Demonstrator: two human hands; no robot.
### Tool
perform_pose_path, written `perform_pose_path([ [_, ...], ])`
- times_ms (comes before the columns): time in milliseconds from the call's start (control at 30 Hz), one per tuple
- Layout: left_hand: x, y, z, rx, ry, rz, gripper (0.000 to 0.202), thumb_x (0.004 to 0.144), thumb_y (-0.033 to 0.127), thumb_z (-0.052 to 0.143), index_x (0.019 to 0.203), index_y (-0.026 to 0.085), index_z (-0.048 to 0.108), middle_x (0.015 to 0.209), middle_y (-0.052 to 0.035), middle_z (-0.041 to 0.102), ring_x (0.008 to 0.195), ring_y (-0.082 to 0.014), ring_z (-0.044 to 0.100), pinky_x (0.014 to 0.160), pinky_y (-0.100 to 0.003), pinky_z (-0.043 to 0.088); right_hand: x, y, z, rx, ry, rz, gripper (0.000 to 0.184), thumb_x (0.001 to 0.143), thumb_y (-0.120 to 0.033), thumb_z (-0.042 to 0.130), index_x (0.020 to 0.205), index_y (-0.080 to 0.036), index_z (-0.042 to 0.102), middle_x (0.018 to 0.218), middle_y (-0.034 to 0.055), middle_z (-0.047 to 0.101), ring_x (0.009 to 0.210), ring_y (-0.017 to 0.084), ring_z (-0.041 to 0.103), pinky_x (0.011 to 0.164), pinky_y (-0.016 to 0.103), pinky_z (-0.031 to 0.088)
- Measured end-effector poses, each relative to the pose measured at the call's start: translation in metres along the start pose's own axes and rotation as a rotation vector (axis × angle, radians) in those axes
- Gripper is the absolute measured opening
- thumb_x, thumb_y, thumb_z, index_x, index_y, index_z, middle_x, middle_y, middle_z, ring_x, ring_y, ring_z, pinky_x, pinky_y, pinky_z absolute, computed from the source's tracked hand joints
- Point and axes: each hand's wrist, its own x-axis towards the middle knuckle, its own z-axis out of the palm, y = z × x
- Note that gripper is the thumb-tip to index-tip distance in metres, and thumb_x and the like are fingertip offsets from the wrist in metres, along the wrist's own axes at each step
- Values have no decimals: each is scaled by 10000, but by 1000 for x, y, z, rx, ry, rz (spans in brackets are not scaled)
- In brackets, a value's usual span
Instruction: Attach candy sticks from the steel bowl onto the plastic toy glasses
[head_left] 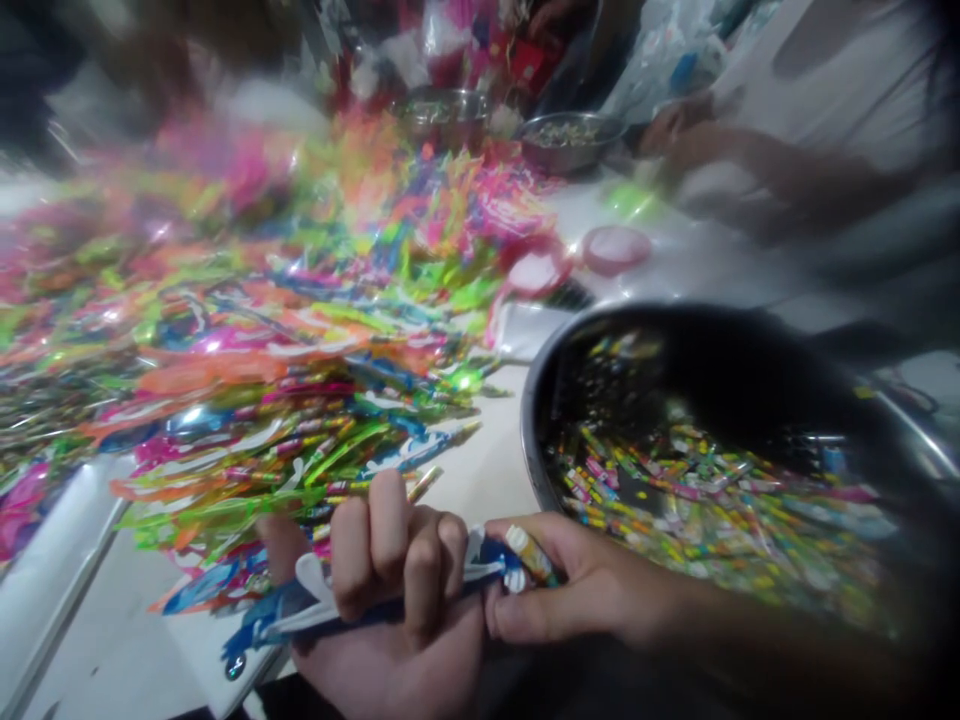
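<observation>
My left hand (390, 590) is closed around a blue and white plastic toy piece (300, 612) near the bottom of the view. My right hand (577, 590) pinches a small striped candy stick (529, 552) and presses it against the blue tip of the toy piece. Just right of both hands stands a big metal bowl (534, 400) holding many small colourful wrapped sticks (697, 510). A wide heap of bright plastic toy pieces (262, 330) in pink, green, orange and blue covers the white table to the left.
Two smaller metal bowls (570, 138) stand at the far side. Two pink round lids (615, 250) lie near the middle. Another person's hands (697, 140) and white sleeve are at the upper right. A white strip (52, 580) runs along the left table edge.
</observation>
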Motion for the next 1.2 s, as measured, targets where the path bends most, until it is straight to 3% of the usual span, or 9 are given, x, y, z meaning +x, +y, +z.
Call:
perform_pose_path([
  [100,7,-3,-4,-31,-23,-55,576,1102,459,318,592,196,261,595,87,234,357,-59,84,607,-283,435,1,2,-4,8,-30,-16,326,863,-365,853,996,-118,687,824,-13,555,711,86,452,650,180,348],
  [200,12,-1,-13,-85,-27,-176,597,1109,445,287,565,204,242,588,86,194,325,-50,76,482,-283,314,0,3,-8,-14,-37,29,334,889,-400,831,1015,-123,693,724,-50,505,615,65,390,563,174,298],
  [300,14,3,-19,-111,-29,-238,589,1107,432,281,566,201,261,588,87,204,309,-38,100,435,-279,224,-1,6,-9,-92,0,23,338,898,-404,823,1068,-142,696,775,-46,548,651,70,419,593,177,329],
  [467,13,8,-24,-72,-21,-174,563,1110,380,247,577,199,263,587,87,198,302,-40,96,433,-273,244,0,8,-8,-285,54,-67,306,899,-373,824,1057,-150,685,840,-50,590,746,86,477,665,182,378],
  [667,5,10,-29,28,-29,-150,575,1100,387,250,554,205,253,577,78,190,305,-48,114,439,-279,258,2,11,-11,-275,-9,-22,337,924,-443,781,926,-167,588,692,-63,561,611,82,475,553,188,347],
  [867,1,9,-24,56,-122,-145,606,1091,377,200,507,211,218,551,67,151,336,-64,108,451,-286,230,0,6,-9,-429,-13,-13,368,971,-495,706,871,-150,625,675,-34,610,593,85,507,551,185,361],
  [967,3,10,-24,25,-199,-188,594,1083,338,202,502,219,207,534,69,142,347,-61,109,441,-274,202,0,4,-8,-405,-44,-6,374,993,-497,674,926,-130,658,670,-23,638,587,80,524,560,176,381],
  [1133,5,9,-26,5,-158,-173,604,1083,304,254,488,211,213,525,90,139,323,-39,121,505,-261,313,-1,7,-9,-339,-58,1,356,1016,-476,645,1007,-121,672,627,-33,625,573,85,522,576,178,393],
  [1200,5,7,-26,-40,-148,-170,591,1077,281,252,492,208,206,527,94,128,319,-31,96,487,-253,275,-2,9,-8,-361,-25,4,355,1012,-465,658,1024,-112,691,652,-25,637,585,81,529,583,176,387],
])
